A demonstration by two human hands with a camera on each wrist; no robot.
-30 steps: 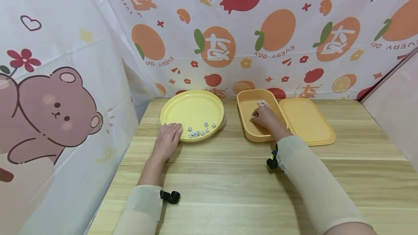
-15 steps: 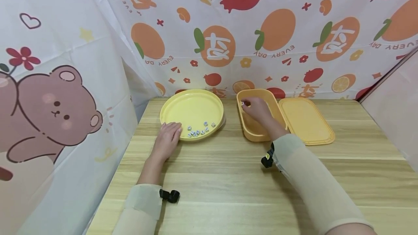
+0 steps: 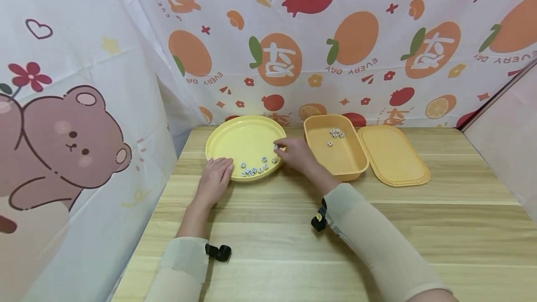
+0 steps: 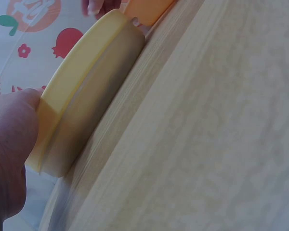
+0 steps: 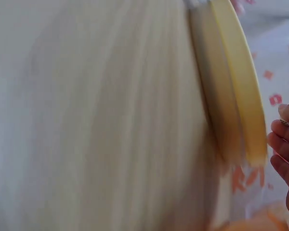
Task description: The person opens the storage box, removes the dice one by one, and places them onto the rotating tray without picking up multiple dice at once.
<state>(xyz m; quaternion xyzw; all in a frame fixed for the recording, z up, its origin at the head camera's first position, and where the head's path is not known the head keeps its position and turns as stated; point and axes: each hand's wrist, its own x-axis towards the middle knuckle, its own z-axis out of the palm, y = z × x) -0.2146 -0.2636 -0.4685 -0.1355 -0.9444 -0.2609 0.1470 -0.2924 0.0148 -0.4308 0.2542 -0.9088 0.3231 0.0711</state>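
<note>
Pinching a small white cube-shaped die (image 3: 276, 146) with dark pips at the right rim of the round yellow plastic tray (image 3: 247, 130), the right hand (image 3: 296, 154) would best release it low and gently, while the left hand (image 3: 216, 176), fingers relaxed, rests on the tray's near-left rim.

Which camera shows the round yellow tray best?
The head view: it looks down into the yellow tray, showing the dice inside. The left wrist view shows mainly its outer side; the right wrist view does too, blurred and cut off.
</note>
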